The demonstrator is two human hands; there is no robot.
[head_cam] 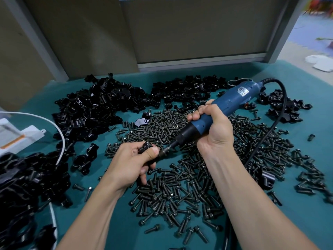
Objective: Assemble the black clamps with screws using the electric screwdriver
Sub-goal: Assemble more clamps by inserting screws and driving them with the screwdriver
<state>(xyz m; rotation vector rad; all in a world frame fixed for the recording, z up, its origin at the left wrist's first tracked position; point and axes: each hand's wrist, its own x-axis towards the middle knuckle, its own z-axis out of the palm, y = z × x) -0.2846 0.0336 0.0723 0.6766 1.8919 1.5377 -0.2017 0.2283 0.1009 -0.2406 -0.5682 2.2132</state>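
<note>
A clamp is being gripped in the left hand, with the fingers curled round it and the thumb pressed beside the screw end. It is being held just above the screws near the middle of the table. The screwdriver is being clasped round its barrel by the right hand, and its bit is being pointed down and left into the clamp, where a screw is apparently being driven. The screw itself is being hidden mostly by the thumb, so its depth cannot be told.

By this view, one clamp is being fastened while a great deal is being left to do. A wide spread of loose screws is lying under both hands, and heaps of clamps are being kept along the far and left sides. Whether any heap is made up of finished pieces cannot be told. The task is being judged as mid-run, with many repeats likely being needed.
</note>
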